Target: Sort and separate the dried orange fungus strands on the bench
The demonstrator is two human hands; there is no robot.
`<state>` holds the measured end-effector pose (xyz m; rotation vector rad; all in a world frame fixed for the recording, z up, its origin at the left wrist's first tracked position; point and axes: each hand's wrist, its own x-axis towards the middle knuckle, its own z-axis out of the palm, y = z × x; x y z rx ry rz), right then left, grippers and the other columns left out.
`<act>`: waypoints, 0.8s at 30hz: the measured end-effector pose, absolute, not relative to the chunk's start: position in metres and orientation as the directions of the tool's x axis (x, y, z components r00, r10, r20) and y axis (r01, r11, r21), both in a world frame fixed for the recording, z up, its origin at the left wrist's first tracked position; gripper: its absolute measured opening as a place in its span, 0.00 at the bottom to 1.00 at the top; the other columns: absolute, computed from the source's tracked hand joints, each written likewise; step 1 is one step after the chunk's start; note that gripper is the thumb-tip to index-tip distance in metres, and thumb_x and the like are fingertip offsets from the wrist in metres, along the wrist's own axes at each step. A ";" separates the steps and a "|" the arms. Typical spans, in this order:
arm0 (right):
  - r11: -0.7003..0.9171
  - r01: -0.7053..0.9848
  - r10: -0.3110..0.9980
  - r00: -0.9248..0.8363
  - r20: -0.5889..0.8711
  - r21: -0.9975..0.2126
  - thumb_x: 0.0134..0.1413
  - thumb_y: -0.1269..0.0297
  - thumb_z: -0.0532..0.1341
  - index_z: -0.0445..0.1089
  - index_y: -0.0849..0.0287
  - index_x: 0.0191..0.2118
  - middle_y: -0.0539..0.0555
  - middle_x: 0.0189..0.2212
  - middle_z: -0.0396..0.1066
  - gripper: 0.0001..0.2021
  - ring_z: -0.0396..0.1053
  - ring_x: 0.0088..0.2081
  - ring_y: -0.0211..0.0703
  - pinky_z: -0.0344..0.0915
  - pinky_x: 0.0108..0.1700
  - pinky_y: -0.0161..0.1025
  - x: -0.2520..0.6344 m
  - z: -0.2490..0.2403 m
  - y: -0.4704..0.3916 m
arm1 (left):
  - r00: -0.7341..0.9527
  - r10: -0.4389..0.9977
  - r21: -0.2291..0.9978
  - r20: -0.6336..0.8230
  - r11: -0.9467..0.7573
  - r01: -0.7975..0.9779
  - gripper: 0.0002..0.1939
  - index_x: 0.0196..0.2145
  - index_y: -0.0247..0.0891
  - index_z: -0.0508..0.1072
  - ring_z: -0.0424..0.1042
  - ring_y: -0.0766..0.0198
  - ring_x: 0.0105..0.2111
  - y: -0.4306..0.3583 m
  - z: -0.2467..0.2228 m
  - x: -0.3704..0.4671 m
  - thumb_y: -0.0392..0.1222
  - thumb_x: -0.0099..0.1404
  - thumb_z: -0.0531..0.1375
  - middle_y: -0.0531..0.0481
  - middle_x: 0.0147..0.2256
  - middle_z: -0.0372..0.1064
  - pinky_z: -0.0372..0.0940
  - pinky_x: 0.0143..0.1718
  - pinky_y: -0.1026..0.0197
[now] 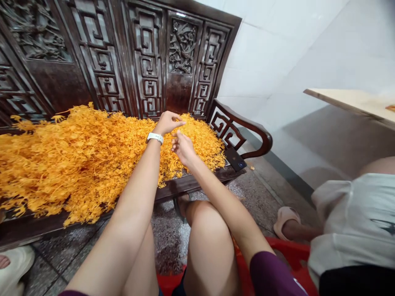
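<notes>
My left hand (169, 122), with a pale watch (154, 138) on its wrist, hovers over the heap of orange branching pieces (92, 152), which look like plastic. Its thumb and forefinger come close together; whatever they pinch is too small to make out. Just below and to the right is my right hand (184, 149), its fingers curled in and its thumb raised. Anything inside those fingers blends with the orange behind. The two hands are near each other but apart. The heap spreads along the seat of a dark carved wooden bench (175, 187).
A dark phone (235, 159) lies at the bench's right end, by the curved armrest (265, 142). Another person's leg in light shorts (354, 218) is at the right. A wooden board (348, 100) juts in at the upper right. Beneath me is a red seat (286, 250).
</notes>
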<state>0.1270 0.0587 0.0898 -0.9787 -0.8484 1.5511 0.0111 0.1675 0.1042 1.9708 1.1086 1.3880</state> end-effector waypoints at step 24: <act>0.000 0.099 0.415 -0.906 -0.090 -0.995 0.59 0.58 0.65 0.69 0.60 0.22 0.46 0.16 0.63 0.17 0.53 0.18 0.30 0.49 0.23 0.33 0.123 0.124 0.015 | -0.656 0.673 0.831 0.341 -0.542 -0.124 0.14 0.28 0.37 0.79 0.66 0.67 0.28 0.184 0.099 -0.008 0.48 0.67 0.70 0.52 0.24 0.66 0.59 0.29 0.66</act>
